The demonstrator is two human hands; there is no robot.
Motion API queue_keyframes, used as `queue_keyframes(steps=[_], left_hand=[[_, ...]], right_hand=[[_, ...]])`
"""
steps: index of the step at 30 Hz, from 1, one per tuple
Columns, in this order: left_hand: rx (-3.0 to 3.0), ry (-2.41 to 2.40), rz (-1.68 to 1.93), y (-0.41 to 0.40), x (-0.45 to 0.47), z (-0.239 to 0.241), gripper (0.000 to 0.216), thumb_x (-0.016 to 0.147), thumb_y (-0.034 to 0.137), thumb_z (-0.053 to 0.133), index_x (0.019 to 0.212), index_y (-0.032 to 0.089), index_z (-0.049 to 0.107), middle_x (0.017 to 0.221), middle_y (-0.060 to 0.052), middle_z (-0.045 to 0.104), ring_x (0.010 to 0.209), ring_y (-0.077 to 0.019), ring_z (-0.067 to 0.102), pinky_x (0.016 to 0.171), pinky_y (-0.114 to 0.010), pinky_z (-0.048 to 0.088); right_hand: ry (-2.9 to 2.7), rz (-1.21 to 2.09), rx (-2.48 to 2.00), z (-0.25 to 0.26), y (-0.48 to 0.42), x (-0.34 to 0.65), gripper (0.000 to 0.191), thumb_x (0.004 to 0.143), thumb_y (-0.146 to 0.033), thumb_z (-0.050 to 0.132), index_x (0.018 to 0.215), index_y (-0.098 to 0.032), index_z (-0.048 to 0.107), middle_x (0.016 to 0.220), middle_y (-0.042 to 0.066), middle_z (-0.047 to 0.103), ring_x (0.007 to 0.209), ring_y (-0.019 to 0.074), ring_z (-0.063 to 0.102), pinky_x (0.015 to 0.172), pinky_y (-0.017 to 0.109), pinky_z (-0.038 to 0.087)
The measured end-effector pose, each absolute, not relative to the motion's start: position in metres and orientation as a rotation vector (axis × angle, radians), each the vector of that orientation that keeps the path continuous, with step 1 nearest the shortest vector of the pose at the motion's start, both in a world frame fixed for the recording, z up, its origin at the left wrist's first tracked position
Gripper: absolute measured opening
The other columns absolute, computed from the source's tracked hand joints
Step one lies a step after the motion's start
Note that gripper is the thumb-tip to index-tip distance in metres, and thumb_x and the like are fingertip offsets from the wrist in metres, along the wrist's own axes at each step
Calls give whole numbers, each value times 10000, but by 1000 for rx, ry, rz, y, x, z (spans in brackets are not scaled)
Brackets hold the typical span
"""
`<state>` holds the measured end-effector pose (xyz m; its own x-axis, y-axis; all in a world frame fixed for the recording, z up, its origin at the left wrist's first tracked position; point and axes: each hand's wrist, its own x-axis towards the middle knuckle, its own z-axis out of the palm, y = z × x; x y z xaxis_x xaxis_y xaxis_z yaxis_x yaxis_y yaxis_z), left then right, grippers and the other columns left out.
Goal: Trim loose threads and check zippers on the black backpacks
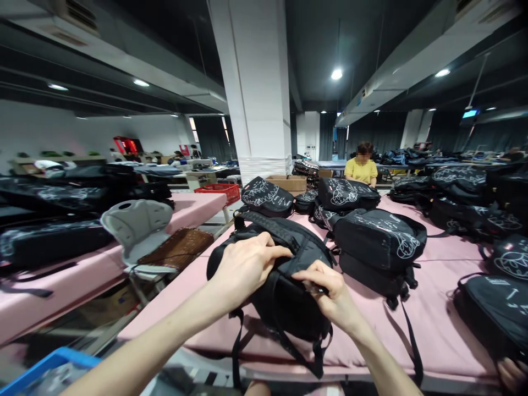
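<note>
A black backpack (297, 308) lies on the pink-covered table (264, 352) right before me, its straps hanging toward the near edge. My left hand (249, 267) is on its upper side, fingers bent and gripping the fabric near a strap. Just to the right, my right hand (325, 286) is curled with thumb and forefinger close to the seam. A small dark, shiny object (317, 289) shows within its fingers; most of it is hidden, so its kind is unclear.
Another black backpack (379, 242) with white line drawings stands to the right, more behind it. A hand (511, 374) touches a backpack (499, 308) at far right. A person in a yellow top (361, 170) is across the table. A grey chair (138, 231) and blue crate (58, 368) are left.
</note>
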<state>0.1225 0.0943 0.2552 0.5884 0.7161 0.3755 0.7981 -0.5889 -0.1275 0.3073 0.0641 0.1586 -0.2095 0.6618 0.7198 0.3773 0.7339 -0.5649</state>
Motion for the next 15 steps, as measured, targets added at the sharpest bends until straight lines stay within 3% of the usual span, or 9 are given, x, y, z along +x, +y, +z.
queue_keyframes(steps=[6,15], left_hand=[[-2502,-1356,-549,91,124,249,235,796,432,576,957,312,697,837,-13,577,795,-166,575,607,-237,381],[-2332,-1446,-819,79,134,225,140,818,300,582,777,262,711,771,-24,512,781,-179,497,655,-295,343]], right_hand=[[-1850,332,-769,152,66,302,566,654,54,389,1057,-251,643,770,-3,498,690,111,498,618,218,397],[-1942,304,-841,158,55,301,468,725,-28,442,1089,-260,620,825,3,552,724,120,544,646,223,418]])
